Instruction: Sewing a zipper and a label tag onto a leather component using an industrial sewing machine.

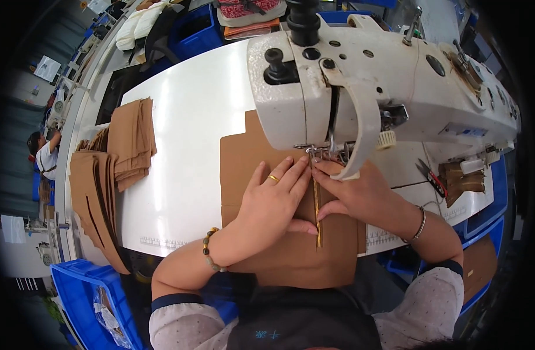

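A flat brown panel (238, 169), fabric or leather, lies under the sewing machine (360, 64) and hangs over the table's front edge. A narrow gold-coloured strip that looks like a zipper (318, 230) runs through a slot in it toward the presser foot (315, 153). My left hand (270, 201) rests flat on the panel left of the strip, fingers stretched toward the foot, thumb by the strip. On the strip's other side, my right hand (358, 195) presses down with fingers extended close to the foot and thumb apart. The needle tip is hard to make out.
Stacks of cut brown pieces (130, 143) lie on the left of the white table (183, 111). Red-handled snips (435, 179) and small brown pieces (462, 182) lie at right. Blue bins (83, 280) stand around the table. Another person (46, 154) sits far left.
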`<state>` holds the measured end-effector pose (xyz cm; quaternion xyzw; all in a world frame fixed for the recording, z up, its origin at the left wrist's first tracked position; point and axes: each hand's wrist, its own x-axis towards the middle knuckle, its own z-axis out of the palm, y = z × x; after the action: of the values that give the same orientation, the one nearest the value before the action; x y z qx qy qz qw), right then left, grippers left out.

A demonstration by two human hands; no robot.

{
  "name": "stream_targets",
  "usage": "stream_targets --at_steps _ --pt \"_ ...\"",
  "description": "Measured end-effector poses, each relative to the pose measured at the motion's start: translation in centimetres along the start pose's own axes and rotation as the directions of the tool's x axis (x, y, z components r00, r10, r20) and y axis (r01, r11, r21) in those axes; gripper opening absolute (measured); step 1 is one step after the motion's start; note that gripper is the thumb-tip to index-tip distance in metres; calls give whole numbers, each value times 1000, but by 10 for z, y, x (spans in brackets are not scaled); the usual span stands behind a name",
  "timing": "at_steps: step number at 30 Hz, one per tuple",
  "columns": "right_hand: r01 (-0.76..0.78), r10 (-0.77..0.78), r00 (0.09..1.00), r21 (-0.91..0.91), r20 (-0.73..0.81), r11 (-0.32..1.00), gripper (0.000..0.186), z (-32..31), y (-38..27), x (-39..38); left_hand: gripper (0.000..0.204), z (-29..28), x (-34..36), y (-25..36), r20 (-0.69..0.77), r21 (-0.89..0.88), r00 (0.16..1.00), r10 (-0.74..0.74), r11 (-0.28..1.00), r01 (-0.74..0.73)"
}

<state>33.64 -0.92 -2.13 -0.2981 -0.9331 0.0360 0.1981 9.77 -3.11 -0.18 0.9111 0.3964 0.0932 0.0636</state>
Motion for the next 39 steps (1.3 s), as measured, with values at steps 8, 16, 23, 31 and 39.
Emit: stream_targets --at_steps 8,16,23,31,39 --pt "17 -18 999 -17 -38 1000 79 0 3 3 102 3 2 -4 -20 5 1000 -10 1000 10" --pt "19 -22 998 -45 -58 999 79 -2 4 6 103 2 5 -8 7 18 1000 -25 1000 25" --pt "26 -31 997 -73 -67 997 79 -2 4 7 104 1 6 -8 3 26 999 -37 999 36" --pt "-127 122 992 -154 -37 980 74 -1 0 0 91 3 -1 2 -16 60 998 -55 997 56" --pt "-24 26 999 -61 31 998 78 -19 -37 -20 80 5 -31 30 -31 28 999 -17 999 18"
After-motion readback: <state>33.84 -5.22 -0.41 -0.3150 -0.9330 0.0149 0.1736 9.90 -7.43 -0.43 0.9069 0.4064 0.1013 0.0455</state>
